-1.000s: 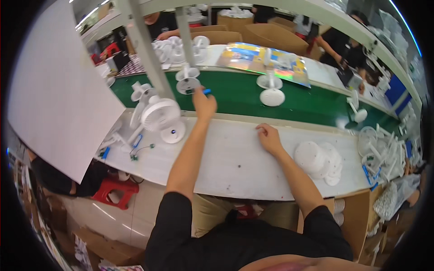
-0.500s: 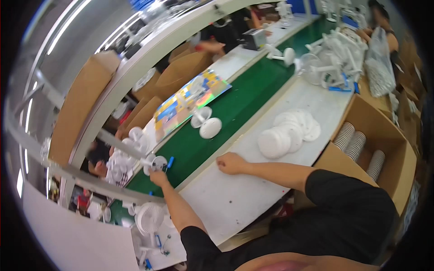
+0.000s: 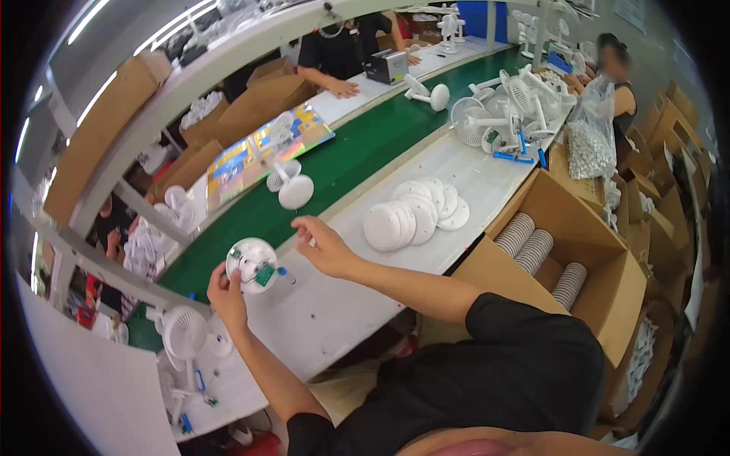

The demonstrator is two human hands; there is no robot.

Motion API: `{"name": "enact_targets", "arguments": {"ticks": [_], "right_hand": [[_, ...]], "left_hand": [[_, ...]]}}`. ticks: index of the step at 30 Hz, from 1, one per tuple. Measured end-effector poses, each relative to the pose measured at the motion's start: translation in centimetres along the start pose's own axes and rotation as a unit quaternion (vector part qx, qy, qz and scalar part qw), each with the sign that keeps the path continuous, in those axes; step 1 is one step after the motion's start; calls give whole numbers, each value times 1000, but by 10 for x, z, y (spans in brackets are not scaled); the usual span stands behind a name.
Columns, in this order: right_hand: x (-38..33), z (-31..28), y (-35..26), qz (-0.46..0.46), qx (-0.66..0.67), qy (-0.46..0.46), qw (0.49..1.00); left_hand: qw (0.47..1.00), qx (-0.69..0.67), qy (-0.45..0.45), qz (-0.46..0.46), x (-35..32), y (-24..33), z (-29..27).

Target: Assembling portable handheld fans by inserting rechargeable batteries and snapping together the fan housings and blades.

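Watching remotely: L hand (image 3: 226, 292) gripping rim of round white base (image 3: 259, 249), held up in front of the near edge of green belt (image 3: 357, 150). Base: shallow disc, hollow inner side twd cam, white moulded bits inside, green circuit bd (image 3: 265, 274) at lower R, thin dark wire across. Blue cylinder (image 3: 282, 271) just beside rim, R side; can't tell if wired on. R hand (image 3: 323, 247) apart from L, free, fingers loosely curled, near base w/o touching. White discs (image 3: 414, 215) overlap on worktop (image 3: 334, 308), farther R.
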State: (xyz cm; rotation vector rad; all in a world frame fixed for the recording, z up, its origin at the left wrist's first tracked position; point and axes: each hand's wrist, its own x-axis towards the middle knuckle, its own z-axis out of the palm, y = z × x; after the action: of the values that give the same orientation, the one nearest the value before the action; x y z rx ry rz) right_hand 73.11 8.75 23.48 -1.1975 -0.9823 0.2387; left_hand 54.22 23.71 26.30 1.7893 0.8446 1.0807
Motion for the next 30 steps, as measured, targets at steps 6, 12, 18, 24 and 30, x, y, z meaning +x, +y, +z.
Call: {"name": "enact_targets", "arguments": {"ticks": [6, 12, 18, 24, 30], "right_hand": [[-81, -14, -41, 57, 19, -100, 993], [-93, -57, -93, 83, 41, 63, 994], [-92, -65, -102, 37, 29, 5, 999], [-47, -96, -123, -258, -279, -218, 899], [-24, -94, -134, -202, -279, -354, 869]], "left_hand": [[989, -105, -100, 4, -92, 43, 35], [992, -113, -44, 40, -151, 119, 80], [999, 4, -2, 54, -171, 110, 81], [990, -141, -12, -9, -164, 106, 78], [987, -158, -34, -2, -160, 105, 77]]}}
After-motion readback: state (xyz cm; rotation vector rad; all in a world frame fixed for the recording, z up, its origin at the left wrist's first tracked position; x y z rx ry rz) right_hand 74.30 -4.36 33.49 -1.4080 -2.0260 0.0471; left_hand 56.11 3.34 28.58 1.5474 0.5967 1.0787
